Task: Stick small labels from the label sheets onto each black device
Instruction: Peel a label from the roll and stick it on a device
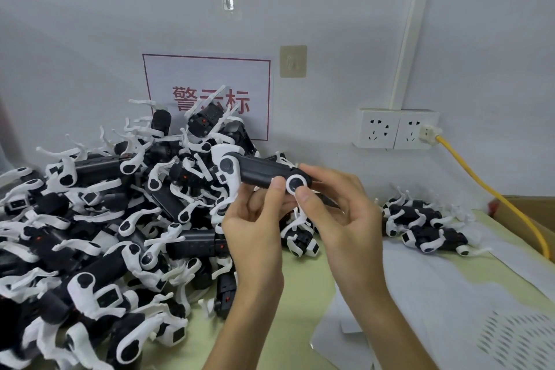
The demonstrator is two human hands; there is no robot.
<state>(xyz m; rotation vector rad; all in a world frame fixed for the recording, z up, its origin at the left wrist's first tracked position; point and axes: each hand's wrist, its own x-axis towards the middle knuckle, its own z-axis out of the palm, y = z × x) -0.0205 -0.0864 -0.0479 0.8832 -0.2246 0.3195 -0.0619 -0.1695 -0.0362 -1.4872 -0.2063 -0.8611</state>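
Over at the right edge an open brown cardboard box (537,213) sits on the pale green worktop (300,309); from here its contents can't be seen. Everything else lies loose. A big heap of black cylindrical devices with white plastic end pieces (99,219) covers the left of the worktop and climbs against the wall. A small cluster of the same devices (426,225) lies well apart on the right. One black device with white round ends (264,173) is up in the air above the middle, lying roughly level in both hands. The left hand (255,228) has its grip curled round the dark body, thumb pressed on the front and fingers behind. The right hand (342,213) pinches the white round end between thumb below and forefinger above. White label sheets (450,294) are spread flat at lower right, under and beside the right forearm, and one corner of them shows rows of small oval marks (516,339) too fine to read. On the wall behind the heap a white paper sign with a red border (207,81) reads "警示标" in large red characters, partly covered by devices. Right of it is a white double wall socket (396,129), with a yellow cable (480,186) plugged in and running down towards the box.
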